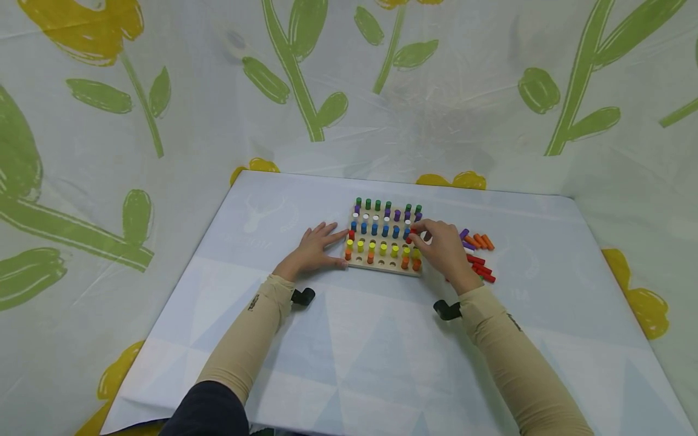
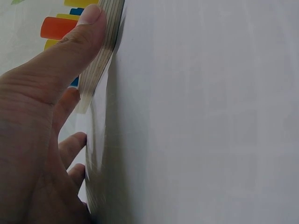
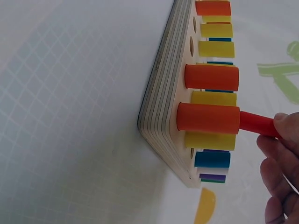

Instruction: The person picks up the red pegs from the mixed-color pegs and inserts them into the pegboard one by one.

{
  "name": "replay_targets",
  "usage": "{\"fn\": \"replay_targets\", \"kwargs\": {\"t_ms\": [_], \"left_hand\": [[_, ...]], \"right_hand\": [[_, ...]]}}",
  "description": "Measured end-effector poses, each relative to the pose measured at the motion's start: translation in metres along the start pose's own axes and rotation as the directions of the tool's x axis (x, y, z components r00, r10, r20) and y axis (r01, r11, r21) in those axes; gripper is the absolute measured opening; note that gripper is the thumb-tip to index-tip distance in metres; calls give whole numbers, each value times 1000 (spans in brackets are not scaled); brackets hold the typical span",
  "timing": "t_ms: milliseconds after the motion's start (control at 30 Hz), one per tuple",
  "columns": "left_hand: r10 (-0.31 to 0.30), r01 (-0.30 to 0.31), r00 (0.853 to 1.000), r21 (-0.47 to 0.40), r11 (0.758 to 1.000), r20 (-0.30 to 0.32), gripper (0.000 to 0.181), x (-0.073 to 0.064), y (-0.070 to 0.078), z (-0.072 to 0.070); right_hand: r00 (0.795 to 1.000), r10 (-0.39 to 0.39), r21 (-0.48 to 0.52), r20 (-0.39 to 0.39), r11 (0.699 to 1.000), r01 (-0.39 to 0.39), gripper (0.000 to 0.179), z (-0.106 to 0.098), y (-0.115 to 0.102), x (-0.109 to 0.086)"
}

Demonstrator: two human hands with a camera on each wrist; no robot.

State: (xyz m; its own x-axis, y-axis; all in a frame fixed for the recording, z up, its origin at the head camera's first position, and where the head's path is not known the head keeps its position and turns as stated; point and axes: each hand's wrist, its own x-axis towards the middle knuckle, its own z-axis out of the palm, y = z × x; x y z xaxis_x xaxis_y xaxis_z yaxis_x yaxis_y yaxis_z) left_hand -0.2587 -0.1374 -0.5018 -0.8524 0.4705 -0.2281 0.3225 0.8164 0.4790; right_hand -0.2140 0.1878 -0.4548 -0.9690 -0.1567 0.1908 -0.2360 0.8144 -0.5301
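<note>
5 orange pegs in board.

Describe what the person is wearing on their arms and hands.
Both hands are bare: left hand, right hand. Snug beige sleeves cover both forearms to the wrists, each with a small dark marking. A small black camera sits at each wrist. A dark navy upper sleeve shows on the left arm.

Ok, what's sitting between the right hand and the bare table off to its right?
In the head view, loose pegs: orange pegs and a purple peg beside the right hand, red pegs nearer the wrist, all lying flat on the table.
</note>
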Motion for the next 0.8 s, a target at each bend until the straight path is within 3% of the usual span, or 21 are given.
{"fn": "replay_targets", "kwargs": {"t_ms": [433,800], "left_hand": [[10,-10,1000,3,1000,-9,94,-1,1,0],[11,-11,1000,-6,1000,-8,94,-2,1,-1]], "right_hand": [[999,38,9,32,999,-39,30,6,-7,5],[999,1,20,33,1000,-2,30,9,-12,8]]}}
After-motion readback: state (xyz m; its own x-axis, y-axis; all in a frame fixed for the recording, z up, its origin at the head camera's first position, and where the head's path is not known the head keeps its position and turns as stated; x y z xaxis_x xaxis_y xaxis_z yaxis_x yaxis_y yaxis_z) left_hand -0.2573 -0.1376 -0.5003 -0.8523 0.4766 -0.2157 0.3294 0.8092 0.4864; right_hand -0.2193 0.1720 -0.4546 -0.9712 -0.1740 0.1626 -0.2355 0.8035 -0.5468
